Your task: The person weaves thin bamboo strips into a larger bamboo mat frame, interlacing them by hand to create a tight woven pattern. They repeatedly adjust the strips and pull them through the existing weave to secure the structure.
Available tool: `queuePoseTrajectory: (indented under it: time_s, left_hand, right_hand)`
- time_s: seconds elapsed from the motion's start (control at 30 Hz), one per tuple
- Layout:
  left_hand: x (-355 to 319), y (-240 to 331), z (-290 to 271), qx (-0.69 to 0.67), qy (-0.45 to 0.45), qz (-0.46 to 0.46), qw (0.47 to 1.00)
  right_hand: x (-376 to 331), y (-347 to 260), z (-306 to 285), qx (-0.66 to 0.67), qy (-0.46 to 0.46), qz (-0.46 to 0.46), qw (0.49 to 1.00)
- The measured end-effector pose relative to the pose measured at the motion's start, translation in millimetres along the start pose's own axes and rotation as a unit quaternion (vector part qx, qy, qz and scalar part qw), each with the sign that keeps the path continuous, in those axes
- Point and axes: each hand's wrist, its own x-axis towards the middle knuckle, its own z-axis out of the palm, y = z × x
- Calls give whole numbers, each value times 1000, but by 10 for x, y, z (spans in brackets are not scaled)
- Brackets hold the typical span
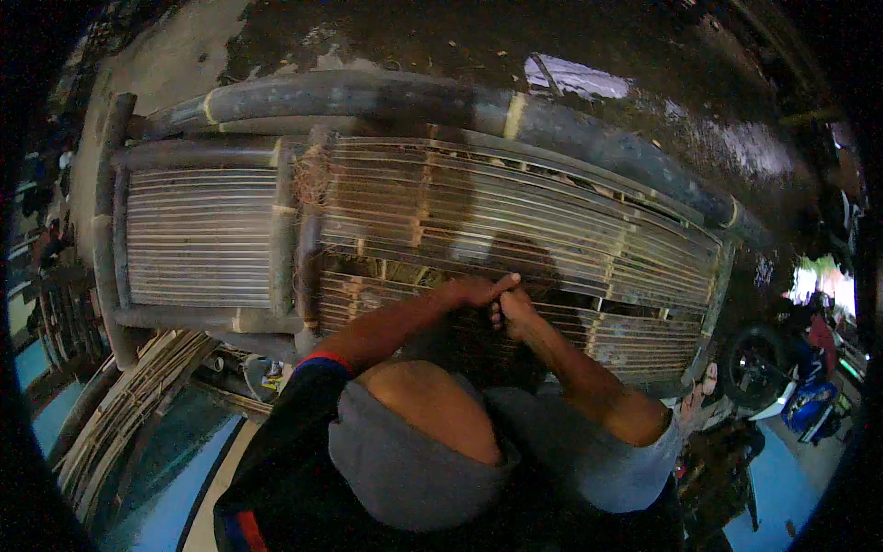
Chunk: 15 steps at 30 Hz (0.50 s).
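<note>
Directly before your knees lies a long bamboo bench [515,221], its seat made of thin, pale slats between dark poles. Your left hand [478,291] and right hand [513,311] meet on the near slats, fingers curled closed; whether they grip anything, I cannot tell.

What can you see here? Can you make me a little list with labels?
place: wet ground outdoors
big thing: bamboo bench frame lying in front of the person, made of thick poles and thin slats
left hand: on the slats, thumb stretched toward the right hand
right hand: fist closed on the slats, touching the left hand
what the hands hold: too small to tell
gap: some slats missing near the hands
nearby: spare bamboo strips at lower left, motorbike at right
</note>
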Motion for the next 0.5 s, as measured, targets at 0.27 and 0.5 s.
queuePoseTrajectory:
  time_s: [0.27, 0.5]
  left_hand:
    - [-6, 67, 75, 143, 52, 95, 984]
    - [168, -555, 383, 200, 342, 227, 890]
  right_hand:
    - [-246, -271, -448, -729, -57, -137, 668]
    - [-1100, -829, -285, -711, 51, -264, 649]
